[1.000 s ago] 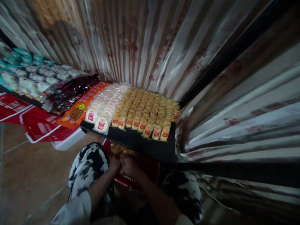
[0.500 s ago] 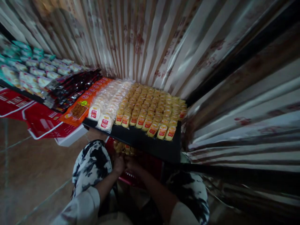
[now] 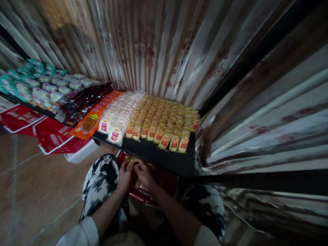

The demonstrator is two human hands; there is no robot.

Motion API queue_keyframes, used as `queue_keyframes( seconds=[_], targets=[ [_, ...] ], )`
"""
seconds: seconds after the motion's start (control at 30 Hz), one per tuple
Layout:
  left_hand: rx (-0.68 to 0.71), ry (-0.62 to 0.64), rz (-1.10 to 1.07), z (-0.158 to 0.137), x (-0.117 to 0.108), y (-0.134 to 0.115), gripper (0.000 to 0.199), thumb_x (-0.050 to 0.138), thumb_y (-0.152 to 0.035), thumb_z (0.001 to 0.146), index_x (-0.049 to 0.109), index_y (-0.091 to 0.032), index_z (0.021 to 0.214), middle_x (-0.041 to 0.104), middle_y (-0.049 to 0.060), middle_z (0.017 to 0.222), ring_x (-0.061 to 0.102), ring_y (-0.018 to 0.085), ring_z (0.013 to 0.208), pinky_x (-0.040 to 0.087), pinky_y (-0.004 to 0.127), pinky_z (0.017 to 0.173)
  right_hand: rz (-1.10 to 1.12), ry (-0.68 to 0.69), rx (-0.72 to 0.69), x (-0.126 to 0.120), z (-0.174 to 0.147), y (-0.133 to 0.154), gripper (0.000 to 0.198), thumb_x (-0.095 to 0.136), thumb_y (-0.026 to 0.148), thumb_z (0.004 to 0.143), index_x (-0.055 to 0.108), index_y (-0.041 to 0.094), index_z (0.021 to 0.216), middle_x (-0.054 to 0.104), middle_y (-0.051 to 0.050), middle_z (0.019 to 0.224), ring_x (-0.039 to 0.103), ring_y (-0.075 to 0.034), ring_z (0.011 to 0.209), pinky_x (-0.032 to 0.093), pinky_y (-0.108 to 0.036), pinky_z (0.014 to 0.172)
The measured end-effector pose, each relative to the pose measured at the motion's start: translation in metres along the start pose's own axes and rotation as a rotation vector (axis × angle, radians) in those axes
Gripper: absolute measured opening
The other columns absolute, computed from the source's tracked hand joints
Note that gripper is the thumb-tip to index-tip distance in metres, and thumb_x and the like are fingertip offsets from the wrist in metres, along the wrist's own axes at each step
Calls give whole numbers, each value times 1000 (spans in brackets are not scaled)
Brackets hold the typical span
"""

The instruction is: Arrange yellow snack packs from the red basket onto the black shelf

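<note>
Both hands are low between my knees, over a red basket (image 3: pixel 164 182) below the black shelf. My left hand (image 3: pixel 124 177) is closed around a small yellow wrapped snack cake (image 3: pixel 131 163). The fingers of my right hand (image 3: pixel 144 174) are curled against the right side of that cake; their tips are partly hidden. More wrapped pieces (image 3: pixel 140 186) show dimly in the basket under my hands. On the shelf above stand close rows of yellow wrapped snack cakes (image 3: pixel 159 119), with red-orange labels facing me.
The black shelf (image 3: pixel 159 155) also bears white round wrapped cakes (image 3: pixel 116 135), an orange snack packet (image 3: pixel 88 124), dark packets (image 3: pixel 84 99) and teal-and-white packets (image 3: pixel 46 83). Red baskets (image 3: pixel 51 136) with white handles stand below left. A pleated curtain (image 3: pixel 164 51) hangs behind.
My hands have risen slightly out of the basket, and a yellow wrapped snack cake now shows between them. The view has shifted a little, with more of the shelf's left end visible.
</note>
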State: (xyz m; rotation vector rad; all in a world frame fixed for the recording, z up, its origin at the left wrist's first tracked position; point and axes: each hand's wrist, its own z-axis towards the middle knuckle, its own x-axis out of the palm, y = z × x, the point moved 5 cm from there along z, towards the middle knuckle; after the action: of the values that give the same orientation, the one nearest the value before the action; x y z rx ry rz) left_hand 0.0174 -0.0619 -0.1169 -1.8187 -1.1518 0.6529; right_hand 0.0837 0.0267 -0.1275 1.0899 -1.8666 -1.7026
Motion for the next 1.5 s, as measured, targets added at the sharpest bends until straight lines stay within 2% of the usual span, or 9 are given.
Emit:
queue_keyframes(
  seconds=[0.2, 0.43, 0.6, 0.73, 0.9, 1.1, 1.3, 1.4, 1.5],
  targets=[
    [-251, -7, -255, -28, -17, -10, 17, 60, -16, 73, 58, -15, 90, 66, 2, 69, 62, 12, 58, 49, 24, 59, 14, 77, -53, 0, -4, 18, 16, 49, 18, 76, 59, 21, 89, 64, 0, 78, 61, -15, 73, 49, -30, 72],
    [-331, 182, -296, -49, -39, -27, 17, 51, -17, 79, 59, -12, 93, 69, 6, 81, 66, 14, 68, 50, 21, 58, -84, 153, -137, -4, -17, 44, 31, 59, 21, 72, 57, 20, 104, 62, -1, 83, 59, -12, 63, 49, -26, 63],
    [-286, 355, -206, -59, -37, -52, 30, 58, -26, 76, 58, -14, 103, 69, 8, 88, 67, 17, 71, 45, 19, 50, -20, 248, -225, -16, -26, 77, 36, 56, 26, 76, 55, 21, 112, 64, -3, 91, 58, -10, 60, 48, -24, 58],
    [-192, 401, -156, -66, -27, -83, 35, 66, -30, 70, 60, -16, 102, 67, 8, 102, 65, 19, 85, 49, 22, 58, 137, 250, -192, -27, -26, 87, 25, 55, 34, 77, 60, 19, 96, 65, -1, 80, 60, -12, 63, 48, -23, 57],
    [-38, 408, -130, -75, -3, -117, 40, 73, -35, 63, 61, -18, 97, 69, 7, 99, 64, 20, 90, 51, 26, 75, 324, 58, -182, -52, -19, 95, 30, 58, 47, 74, 57, 20, 89, 61, 1, 73, 54, -9, 53, 45, -22, 49],
    [1, 344, 29, -69, 23, -124, 39, 73, -36, 60, 59, -21, 94, 70, 2, 82, 65, 17, 71, 50, 23, 63, 200, -102, -274, -79, -21, 104, 29, 51, 45, 80, 57, 19, 89, 60, 0, 70, 55, -10, 52, 44, -21, 48],
    [194, 456, 174, -66, 65, -154, 37, 75, -35, 55, 61, -18, 84, 68, 1, 72, 61, 16, 68, 45, 21, 56, -161, -736, -560, -140, -42, 137, 28, 43, 32, 85, 56, 19, 107, 58, -11, 111, 52, -22, 106, 41, -38, 92],
    [320, 480, 226, -67, 94, -174, 37, 73, -29, 58, 61, -18, 91, 64, -1, 65, 57, 16, 62, 40, 21, 52, -127, -1031, -443, -171, -40, 126, 36, 37, 35, 87, 50, 17, 116, 43, -14, 130, 37, -24, 124, 28, -44, 104],
    [482, 464, 205, -63, 127, -193, 39, 72, -26, 59, 60, -19, 96, 61, -2, 68, 54, 15, 60, 39, 22, 53, 0, -1046, -210, -186, -24, 98, 45, 33, 43, 86, 45, 17, 122, 35, -13, 137, 30, -23, 129, 26, -41, 105]
  ],
)
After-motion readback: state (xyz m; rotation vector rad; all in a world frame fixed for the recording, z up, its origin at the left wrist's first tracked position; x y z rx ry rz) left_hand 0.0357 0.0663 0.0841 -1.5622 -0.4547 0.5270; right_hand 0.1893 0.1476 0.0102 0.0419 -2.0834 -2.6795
